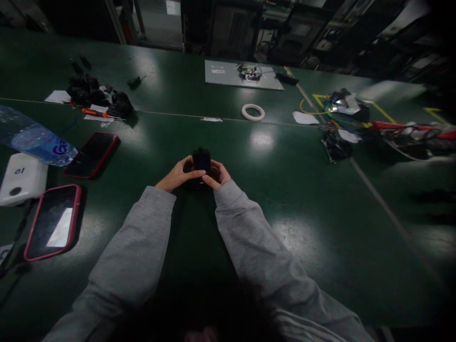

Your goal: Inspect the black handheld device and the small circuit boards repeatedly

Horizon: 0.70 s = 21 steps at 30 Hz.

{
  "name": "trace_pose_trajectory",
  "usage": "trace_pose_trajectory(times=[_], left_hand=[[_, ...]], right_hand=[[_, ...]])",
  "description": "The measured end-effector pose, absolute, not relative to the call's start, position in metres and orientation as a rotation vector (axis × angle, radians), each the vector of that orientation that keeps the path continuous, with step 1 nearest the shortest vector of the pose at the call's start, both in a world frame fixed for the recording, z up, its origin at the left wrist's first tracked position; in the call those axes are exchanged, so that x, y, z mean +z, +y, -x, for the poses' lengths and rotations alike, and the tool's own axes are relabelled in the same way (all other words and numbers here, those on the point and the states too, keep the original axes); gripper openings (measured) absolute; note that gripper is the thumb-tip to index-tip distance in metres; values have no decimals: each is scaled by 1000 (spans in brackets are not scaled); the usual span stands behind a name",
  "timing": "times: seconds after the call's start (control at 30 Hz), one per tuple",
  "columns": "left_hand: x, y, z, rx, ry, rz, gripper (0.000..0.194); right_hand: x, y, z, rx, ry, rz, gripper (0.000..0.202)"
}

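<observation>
A small black boxy object (201, 159) stands upright near the middle of the green table (285, 175), between my two hands. My left hand (180, 175) grips it from the left, its thumb lying across the lower front. From the right, my right hand (218, 175) holds the same object, and its thumb tip meets the left one. The fingers behind the object are partly hidden. Too dark to make out are the details on its face.
At left lie two red-edged phones (93, 154), a water bottle (35, 137) and a white box (23, 178). Farther back are black parts (92, 92), an orange screwdriver (95, 112), a tape roll (243, 112) and a grey board (223, 80). Wires and cables (402, 135) lie at right.
</observation>
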<state>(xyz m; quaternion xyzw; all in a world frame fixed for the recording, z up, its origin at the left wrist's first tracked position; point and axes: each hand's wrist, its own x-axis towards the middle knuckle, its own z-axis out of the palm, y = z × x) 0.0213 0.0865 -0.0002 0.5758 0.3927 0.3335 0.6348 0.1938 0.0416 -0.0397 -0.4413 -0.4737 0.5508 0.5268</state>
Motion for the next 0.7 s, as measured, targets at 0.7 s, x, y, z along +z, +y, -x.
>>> trace_pose_trajectory(times=[0.7], left_hand=[[0,86,-18,699,844,-1323,58]], right_hand=[[-34,40,-193,1340,-1094,1079,64]])
